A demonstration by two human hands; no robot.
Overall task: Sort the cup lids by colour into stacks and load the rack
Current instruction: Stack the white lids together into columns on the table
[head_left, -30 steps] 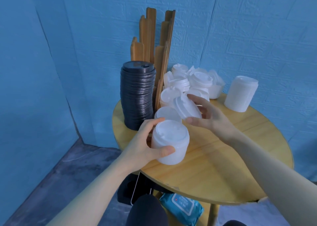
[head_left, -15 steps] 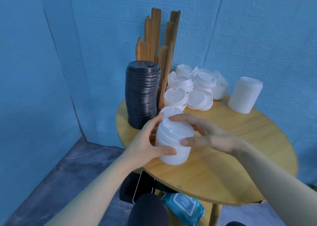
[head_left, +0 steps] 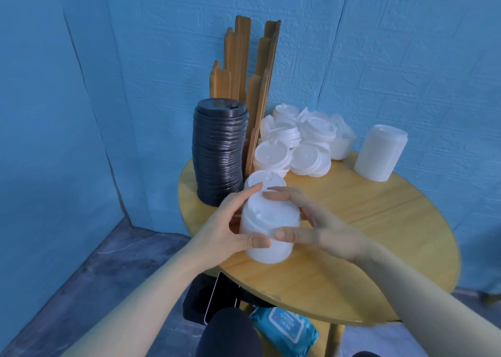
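At frame centre, both hands, left hand [head_left: 227, 232] and right hand [head_left: 322, 226], grip a short stack of white lids [head_left: 268, 232] above the round tabletop [head_left: 379, 234]. Behind stand the black lid stack [head_left: 218, 150], empty wooden rack [head_left: 244, 80], loose white lids [head_left: 301, 142] and another white stack [head_left: 379, 153].

Round wooden table [head_left: 379, 221], light yellow-brown top with visible grain, near edge slightly chipped or scuffed at the front. 1 pale wooden leg [head_left: 335, 340] visible under the right front. Blue textured wall [head_left: 379, 44] behind, brick-like embossed pattern, with a corner seam on the left. Grey-blue concrete floor [head_left: 89, 280], mottled, lower left. Under the table: a blue wet-wipes pack [head_left: 284, 327] with white flap label, lying tilted. Beside it a black box-like object [head_left: 200, 299], with a thin white-edged flat item [head_left: 214, 297] leaning against it; cannot tell what either is. Dark-clothed knee [head_left: 230, 335] at bottom centre.
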